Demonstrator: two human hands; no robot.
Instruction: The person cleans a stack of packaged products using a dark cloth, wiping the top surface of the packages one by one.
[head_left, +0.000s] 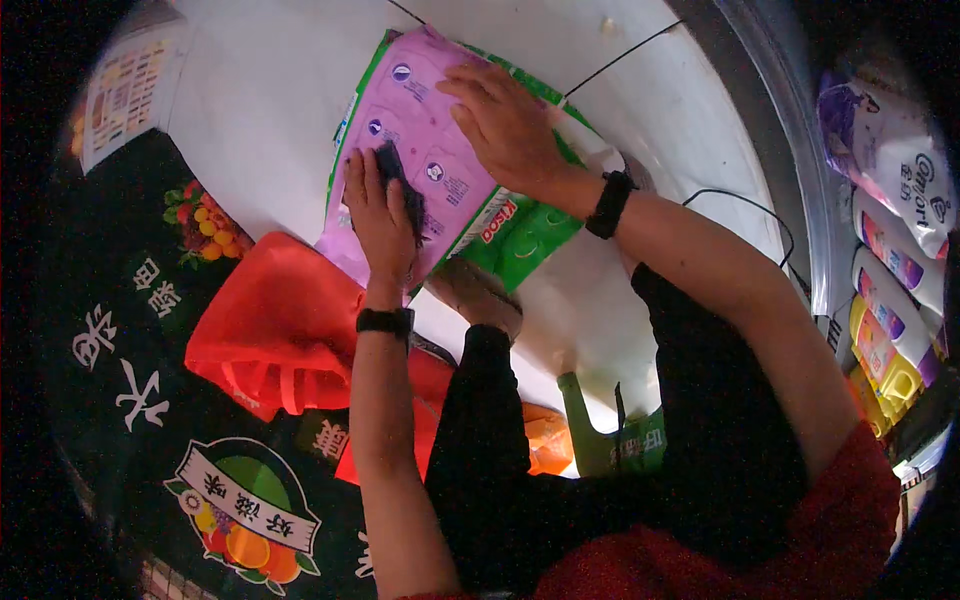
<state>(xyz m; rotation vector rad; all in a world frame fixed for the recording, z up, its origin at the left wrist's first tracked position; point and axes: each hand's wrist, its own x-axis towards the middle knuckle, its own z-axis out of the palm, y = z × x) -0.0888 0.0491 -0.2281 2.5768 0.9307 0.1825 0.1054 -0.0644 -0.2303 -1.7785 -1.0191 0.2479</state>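
Observation:
Flat on the pale tiled floor lies a pink and green printed plastic package (442, 112). My left hand (380, 214) rests near its lower left part, fingers stretched, against a crumpled dark item (401, 184) that lies on the pink face. Whether the fingers grip that item is not plain. Higher up and to the right, my right hand (502, 124) lies palm down on the package with its fingers extended and nothing visible in it. Both wrists wear black bands. A bare foot (476, 296) is just below the package.
A red fabric bag (277, 322) sits left of my left forearm, beside a dark panel (112, 262) with fruit pictures. A green and white bag (577, 405) lies between my legs. Laundry bottles (892, 285) line the right side. A thin black cable (750, 201) crosses the floor.

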